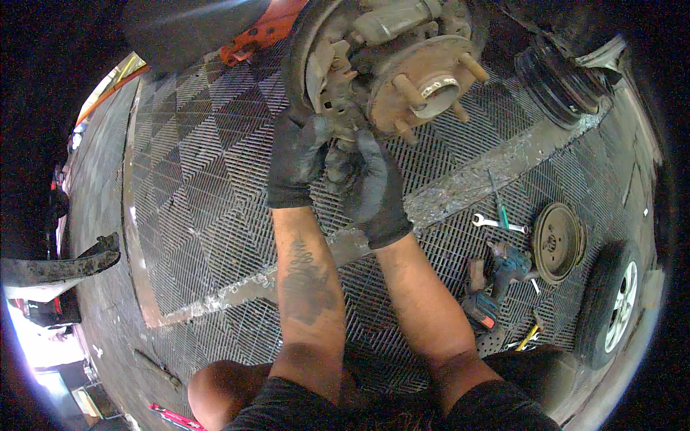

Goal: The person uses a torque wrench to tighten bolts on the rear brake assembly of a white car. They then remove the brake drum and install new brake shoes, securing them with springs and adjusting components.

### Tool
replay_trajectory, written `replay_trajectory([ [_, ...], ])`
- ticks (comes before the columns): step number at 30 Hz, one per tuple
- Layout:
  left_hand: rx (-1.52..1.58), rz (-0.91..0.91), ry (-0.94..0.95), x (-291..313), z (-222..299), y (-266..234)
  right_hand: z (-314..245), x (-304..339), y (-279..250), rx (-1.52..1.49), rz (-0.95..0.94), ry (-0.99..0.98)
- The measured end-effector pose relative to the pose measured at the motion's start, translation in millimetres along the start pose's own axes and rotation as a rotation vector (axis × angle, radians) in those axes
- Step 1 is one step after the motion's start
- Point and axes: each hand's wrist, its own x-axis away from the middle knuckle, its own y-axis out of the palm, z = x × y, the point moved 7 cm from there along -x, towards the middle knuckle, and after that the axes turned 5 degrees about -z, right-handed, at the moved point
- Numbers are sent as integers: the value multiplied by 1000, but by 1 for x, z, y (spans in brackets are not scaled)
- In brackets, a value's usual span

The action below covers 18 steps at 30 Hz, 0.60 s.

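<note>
Both hands wear black gloves and meet at a grimy metal part (343, 147) that hangs just below the rusty wheel hub (424, 82). The fingers of the left hand (300, 154) curl around the left side of this part, with the fingertips up against the dirty brake assembly (334, 79) beside the hub. The fingers of the right hand (374, 183) wrap the part from the right and from below, closed on it; the part itself is mostly hidden between the two gloves, so its exact shape cannot be told. The hub sits at the far middle of the scene, with several bare studs (408, 90) sticking out toward the camera around a shiny centre ring.

Both bare forearms run from the near edge up to the hub, the left one bearing a dark tattoo. Under them lies a floor of black grated tiles (201, 187), crossed by a worn metal strip (467, 187).

On the floor to the right, well apart from the hands, lie a wrench (496, 224), a teal power drill (499, 276) and a round brake drum (557, 242). A wheel with a tyre (611, 305) lies further right, near the rim of the view. An orange jack part (262, 32) shows at the far left of the hub.
</note>
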Motion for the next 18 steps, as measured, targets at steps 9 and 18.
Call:
replay_trajectory([
  [9,-122,25,23,0,4,0,-6,-12,-4,63,-250,86],
  [18,-208,55,35,7,11,-4,-1,-5,3,50,-71,-4],
])
